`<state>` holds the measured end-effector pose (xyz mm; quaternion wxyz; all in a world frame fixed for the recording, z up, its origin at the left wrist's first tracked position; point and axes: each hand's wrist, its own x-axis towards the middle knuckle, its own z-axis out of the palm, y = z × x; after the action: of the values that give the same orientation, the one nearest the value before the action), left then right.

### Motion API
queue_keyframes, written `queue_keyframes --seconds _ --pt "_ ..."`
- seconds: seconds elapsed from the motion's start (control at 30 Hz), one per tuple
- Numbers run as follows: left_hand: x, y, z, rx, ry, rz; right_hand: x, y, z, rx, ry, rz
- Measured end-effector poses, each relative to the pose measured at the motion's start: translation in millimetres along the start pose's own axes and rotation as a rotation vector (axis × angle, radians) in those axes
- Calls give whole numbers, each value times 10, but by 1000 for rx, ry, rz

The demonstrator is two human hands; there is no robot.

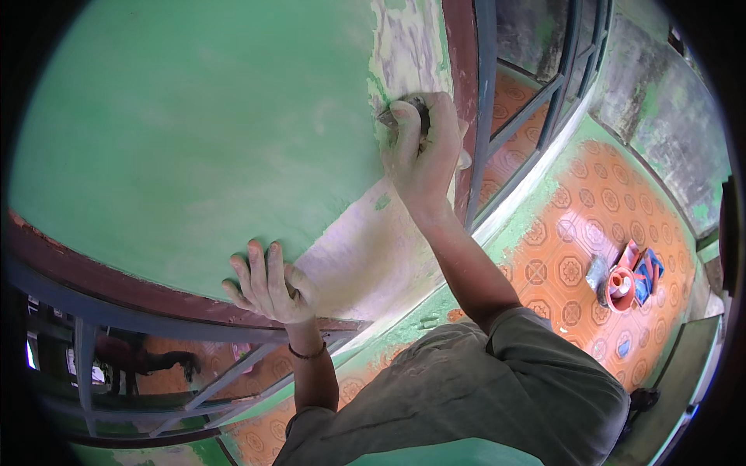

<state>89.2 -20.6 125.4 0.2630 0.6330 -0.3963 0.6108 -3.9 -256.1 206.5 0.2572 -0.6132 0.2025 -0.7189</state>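
A green painted wall panel (pixel 194 140) fills the upper left, with a bare whitish strip (pixel 404 46) down its right side and a pale patch (pixel 365 248) at its lower corner. My right hand (pixel 423 151) is closed around a small dark scraper (pixel 386 118), held against the border of paint and bare strip; the fingers hide most of the tool. Lower and to the left, my left hand (pixel 272 287) rests on the green paint beside the pale patch. Its fingers are spread, and nothing is in it. Both hands look dusty.
Brown frames (pixel 466 101) edge the panel, with grey window bars (pixel 517 116) beyond. On the orange tiled floor (pixel 567 272) at right sit a pink bucket (pixel 619 299) and a blue bag or cloth (pixel 646 276). A grey-green stained wall (pixel 668 116) stands behind.
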Motion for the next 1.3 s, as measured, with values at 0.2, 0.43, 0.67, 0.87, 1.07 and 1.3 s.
queue_keyframes --seconds 0.2,0.43,0.67,0.87,1.07,1.3 --pt "-15 -4 6 -21 10 -1 164 -78 66 26 114 -121" --pt "-18 -19 -11 -17 -2 28 -170 -17 -38 43 -23 -92" --pt "-18 -11 1 -8 11 19 -126 -51 -17 -1 10 -146" --pt "1 -8 -10 -40 13 33 -112 3 -54 -30 5 -157" --pt "-2 -9 -46 -32 -21 24 -316 19 -101 -23 -55 -88" --pt "14 -10 -17 -32 10 37 -412 261 -53 -77 -12 -170"
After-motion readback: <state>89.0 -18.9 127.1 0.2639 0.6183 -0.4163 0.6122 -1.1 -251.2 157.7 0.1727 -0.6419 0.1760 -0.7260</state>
